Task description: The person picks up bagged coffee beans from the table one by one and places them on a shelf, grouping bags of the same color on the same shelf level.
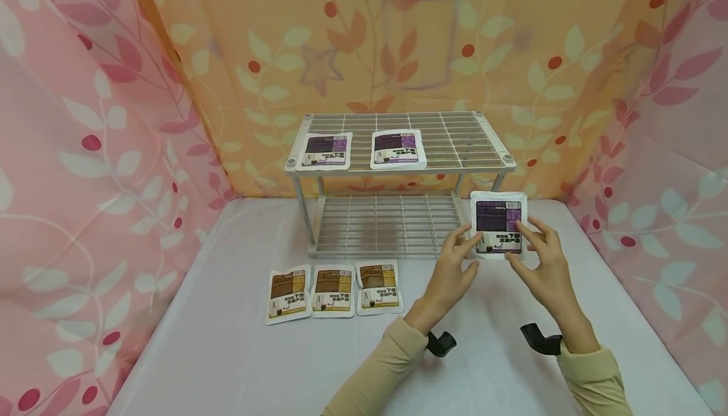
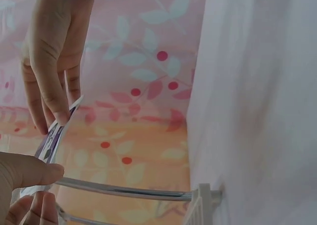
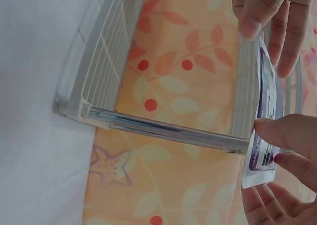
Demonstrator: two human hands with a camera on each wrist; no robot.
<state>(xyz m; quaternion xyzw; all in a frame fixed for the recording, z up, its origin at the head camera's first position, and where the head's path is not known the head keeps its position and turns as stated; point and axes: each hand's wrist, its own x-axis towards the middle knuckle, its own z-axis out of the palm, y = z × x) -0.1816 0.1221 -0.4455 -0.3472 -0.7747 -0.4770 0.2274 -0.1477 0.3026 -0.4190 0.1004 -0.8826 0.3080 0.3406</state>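
Both hands hold up a white flat pouch with a purple and black label (image 1: 498, 217), in front of the wire rack's right end. My left hand (image 1: 453, 264) pinches its left edge, and my right hand (image 1: 545, 264) grips the right edge between thumb and fingers. In the left wrist view the pouch (image 2: 52, 140) is seen nearly edge-on, with the left thumb (image 2: 37, 172) on its face. The right wrist view shows the pouch (image 3: 265, 121) between the hands too. Two similar purple-labelled pouches (image 1: 324, 152) (image 1: 398, 149) lie side by side on the rack's upper shelf.
The white two-tier wire rack (image 1: 455, 166) stands at the back of the white table (image 1: 227, 353). Three brown-and-yellow-labelled pouches (image 1: 289, 294) (image 1: 333, 291) (image 1: 379, 287) lie in a row before its left half. Floral curtains (image 1: 370, 36) enclose the back and sides.
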